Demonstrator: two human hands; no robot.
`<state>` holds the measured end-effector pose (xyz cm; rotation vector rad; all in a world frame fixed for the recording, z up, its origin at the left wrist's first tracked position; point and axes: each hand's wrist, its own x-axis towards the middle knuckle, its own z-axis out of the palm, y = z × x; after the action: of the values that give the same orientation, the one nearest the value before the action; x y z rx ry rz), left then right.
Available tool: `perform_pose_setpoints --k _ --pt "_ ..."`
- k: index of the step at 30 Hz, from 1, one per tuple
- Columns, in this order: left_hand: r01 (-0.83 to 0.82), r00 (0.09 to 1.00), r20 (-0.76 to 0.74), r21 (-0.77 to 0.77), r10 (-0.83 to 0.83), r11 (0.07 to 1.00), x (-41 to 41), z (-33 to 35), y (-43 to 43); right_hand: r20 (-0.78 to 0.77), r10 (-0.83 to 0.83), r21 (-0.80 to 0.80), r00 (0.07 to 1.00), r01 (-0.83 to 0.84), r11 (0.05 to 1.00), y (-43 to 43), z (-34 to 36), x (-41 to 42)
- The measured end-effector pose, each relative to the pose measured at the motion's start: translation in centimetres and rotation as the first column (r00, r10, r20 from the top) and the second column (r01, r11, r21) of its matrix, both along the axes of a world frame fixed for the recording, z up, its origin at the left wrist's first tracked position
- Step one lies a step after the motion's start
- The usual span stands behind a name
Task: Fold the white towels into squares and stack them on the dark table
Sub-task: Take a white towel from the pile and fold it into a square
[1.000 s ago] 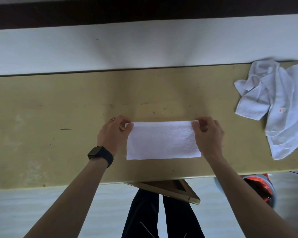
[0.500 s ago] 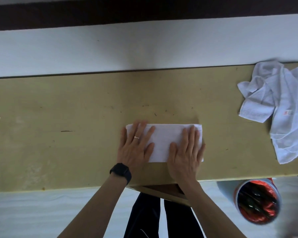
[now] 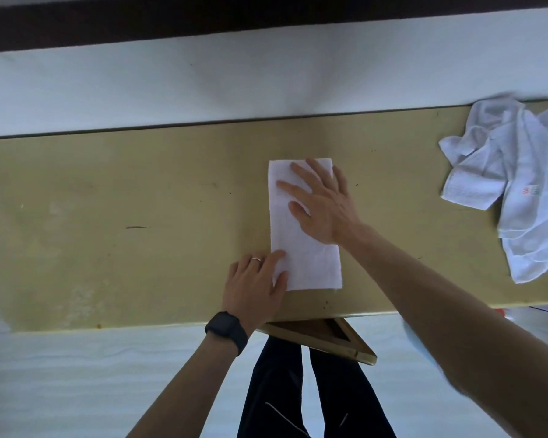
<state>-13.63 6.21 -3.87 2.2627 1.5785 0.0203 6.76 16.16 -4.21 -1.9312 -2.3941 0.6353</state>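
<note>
A: Observing yellowish tabletop (image 3: pixel 140 200) bearing folded towel (image 3: pixel 304 257) near front edge, crumpled towels (image 3: pixel 519 184) at right.
B: Pressing its far half with flat, released right hand (image 3: pixel 323 203); touching near-left corner with flat left hand (image 3: pixel 253 289).

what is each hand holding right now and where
Nothing is gripped. The right hand presses flat on the upper half of the folded towel; the left hand rests its fingers on its lower left edge.

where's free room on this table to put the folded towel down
The widest bare stretch of table lies left of the left hand and folded towel. A narrower strip lies between the right hand and the crumpled towels. The right end is crowded.
</note>
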Motion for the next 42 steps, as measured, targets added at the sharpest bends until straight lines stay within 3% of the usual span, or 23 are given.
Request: perform_pose_setpoints --k 5,10,12,16,23,26,28,31,33,36,40,42 --pt "0.109 0.993 0.032 0.122 -0.114 0.987 -1.7 -0.8 -0.9 -0.214 -0.084 0.258 0.973 0.139 0.956 -8.1 0.1 1.2" --pt "0.45 0.89 0.024 0.104 -0.454 0.887 -2.8 -2.3 -1.9 -0.1 0.029 0.163 0.995 -0.012 0.987 -17.8 -0.8 2.4" --pt "0.487 0.871 0.0 0.122 -0.491 0.865 -2.7 -2.6 -2.7 -0.041 0.074 0.155 0.996 -0.067 0.986 -19.8 -1.3 2.6" --pt "0.534 0.827 0.026 0.28 -0.562 0.798 -2.7 -2.7 -4.4 -0.044 0.084 0.288 0.995 -0.068 0.955 -20.8 -2.0 3.2" --pt "0.5 0.822 0.16 0.257 -0.547 0.827 -3.4 -2.0 -5.0 -0.084 0.26 0.406 0.962 -0.205 0.89 -20.4 -2.2 4.9" --pt "0.36 0.863 0.284 0.236 -0.419 0.902 -3.3 -0.8 -4.8 -0.165 0.283 0.388 0.945 -0.201 0.899 -20.0 -1.2 5.5" --pt "0.227 0.877 0.392 0.173 -0.278 0.959 -2.8 0.8 -4.5 -0.28 0.192 0.32 0.941 -0.097 0.942 -19.1 0.1 5.3" --pt "-0.077 0.871 0.478 -0.095 0.113 0.992 -1.3 3.9 -2.7 -0.44 -0.027 0.142 0.897 0.1 0.985 -16.6 2.7 4.3" --pt "-0.264 0.789 0.446 -0.376 0.423 0.888 -0.1 5.1 -0.4 -0.541 -0.273 -0.065 0.795 0.284 0.957 -14.3 4.1 3.5" --pt "-0.346 0.686 0.4 -0.555 0.608 0.756 1.4 4.2 3.2 -0.521 -0.624 -0.348 0.583 0.522 0.779 -10.7 3.8 2.2" --pt "-0.413 0.643 0.306 -0.633 0.702 0.654 2.7 1.8 6.2 -0.436 -0.76 -0.384 0.482 0.663 0.642 -7.4 2.3 0.7" --pt "-0.459 0.636 0.272 -0.619 0.722 0.638 3.1 1.3 6.8 -0.387 -0.78 -0.355 0.493 0.701 0.619 -6.6 1.7 0.2"
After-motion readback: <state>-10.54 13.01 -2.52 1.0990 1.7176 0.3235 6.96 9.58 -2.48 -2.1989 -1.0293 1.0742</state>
